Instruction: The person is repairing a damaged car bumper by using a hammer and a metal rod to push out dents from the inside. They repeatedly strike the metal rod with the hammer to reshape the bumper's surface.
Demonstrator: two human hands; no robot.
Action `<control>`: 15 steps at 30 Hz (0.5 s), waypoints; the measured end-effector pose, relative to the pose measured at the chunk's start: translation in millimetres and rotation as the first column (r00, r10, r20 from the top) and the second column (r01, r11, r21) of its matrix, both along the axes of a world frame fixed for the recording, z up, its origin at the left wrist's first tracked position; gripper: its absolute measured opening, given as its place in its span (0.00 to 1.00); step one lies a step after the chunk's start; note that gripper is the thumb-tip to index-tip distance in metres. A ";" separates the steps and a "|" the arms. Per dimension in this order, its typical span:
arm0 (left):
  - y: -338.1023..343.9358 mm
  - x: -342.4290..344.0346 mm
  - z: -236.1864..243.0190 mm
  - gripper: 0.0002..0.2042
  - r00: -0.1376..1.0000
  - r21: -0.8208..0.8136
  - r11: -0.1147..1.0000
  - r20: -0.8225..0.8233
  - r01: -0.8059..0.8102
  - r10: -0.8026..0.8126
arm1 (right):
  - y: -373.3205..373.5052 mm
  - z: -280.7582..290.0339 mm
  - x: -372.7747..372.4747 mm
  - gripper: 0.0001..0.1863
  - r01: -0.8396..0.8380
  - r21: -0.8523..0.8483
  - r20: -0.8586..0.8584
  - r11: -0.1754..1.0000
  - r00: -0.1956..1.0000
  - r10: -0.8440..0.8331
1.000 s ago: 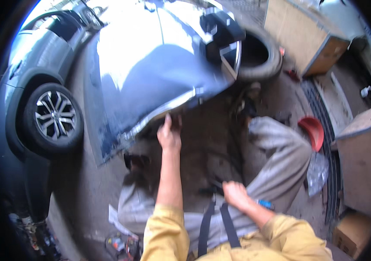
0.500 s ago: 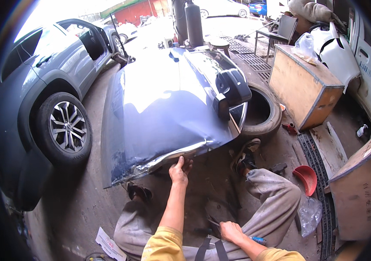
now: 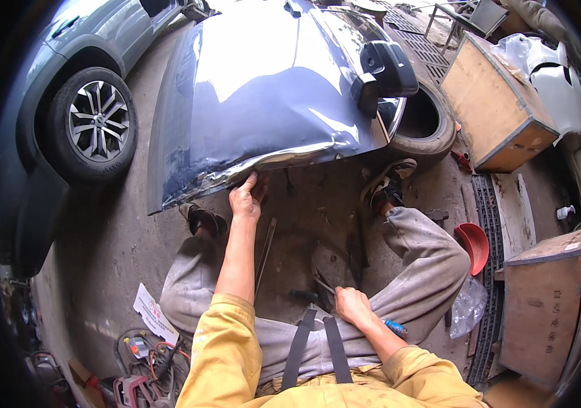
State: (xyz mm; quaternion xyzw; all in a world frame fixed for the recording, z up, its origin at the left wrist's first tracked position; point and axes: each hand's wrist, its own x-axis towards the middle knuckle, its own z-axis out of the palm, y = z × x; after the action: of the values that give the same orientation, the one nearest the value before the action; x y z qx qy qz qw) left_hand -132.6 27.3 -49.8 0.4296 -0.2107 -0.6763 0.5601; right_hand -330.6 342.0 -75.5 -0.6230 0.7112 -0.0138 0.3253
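- Car door panel (image 3: 270, 88) is off the car, lying on the concrete floor with its far end up on a tire (image 3: 426, 126), right in front of the seated person's legs.
- Bottom edge looks crumpled and bare-metal shiny, so I'd say the dent work is nowhere near finished.
- Left hand (image 3: 246, 198) has its fingers curled under that edge, gripping it.
- Right hand (image 3: 353, 306) sits on the thigh, closed around a thin blue-handled tool (image 3: 394, 328), not on the panel yet.
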 end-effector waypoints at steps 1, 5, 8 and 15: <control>0.2 2.0 0.5 0.09 1.000 -0.019 1.000 0.004 -0.001 0.001 | -0.5 0.3 0.2 0.09 -0.004 0.004 -0.001 1.000 1.000 0.004; 2.2 10.4 0.7 0.09 1.000 -0.087 0.996 0.006 -0.010 0.010 | -0.5 -2.5 1.6 0.09 -0.016 0.017 -0.007 1.000 1.000 0.016; 6.8 12.3 6.2 0.10 0.999 -0.085 0.995 0.000 -0.049 0.049 | -0.2 -7.0 0.4 0.11 -0.014 0.034 0.004 0.999 1.000 0.014; 13.4 27.1 5.6 0.11 0.977 -0.030 0.986 -0.140 -0.165 0.159 | -1.3 -10.6 2.6 0.13 -0.012 0.072 -0.007 0.997 1.000 0.012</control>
State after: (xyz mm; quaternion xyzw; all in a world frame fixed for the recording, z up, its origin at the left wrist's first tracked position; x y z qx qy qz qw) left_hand -105.5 40.7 -44.2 0.3860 -0.1501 -0.6519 0.6352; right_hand -328.1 340.7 -86.1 -0.6153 0.7086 0.0160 0.3450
